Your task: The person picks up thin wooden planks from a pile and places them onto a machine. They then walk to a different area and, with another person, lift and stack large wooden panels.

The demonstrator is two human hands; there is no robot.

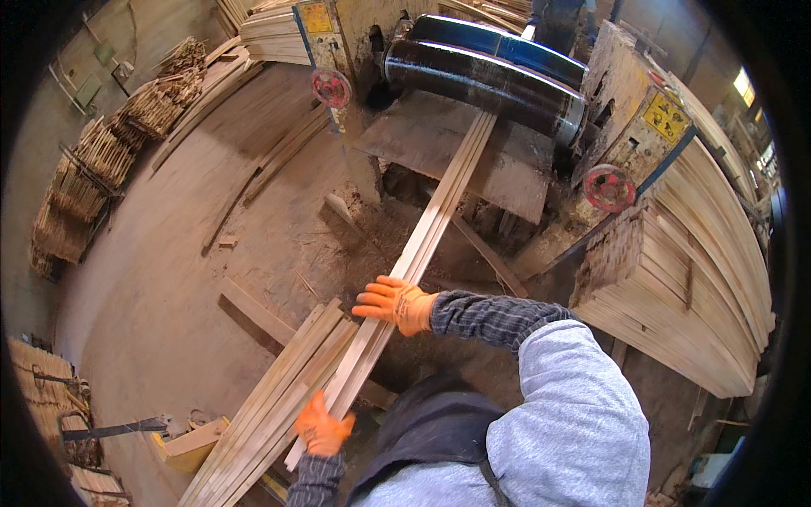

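Several long, narrow wooden strips [437, 218] run side by side from in front of me up to the large metal rollers [488, 82] of a machine. Their far ends reach the gap below the front roller, over a metal plate [513, 165]. My right hand [396, 305], in an orange glove, lies across the top of the strips about midway, fingers stretched out. Nearer to me, my left hand [324, 426], also gloved in orange, is at the near end of the strips; its grip is blurred. A stack of wooden strips [272, 405] lies just left of them.
Red handwheels [331, 88] [609, 188] sit on both machine posts. A big stack of boards [671, 304] stands on the right. Loose boards [285, 152] lie on the left floor, bundled wood [95, 171] by the wall. Another person [557, 22] stands behind the rollers.
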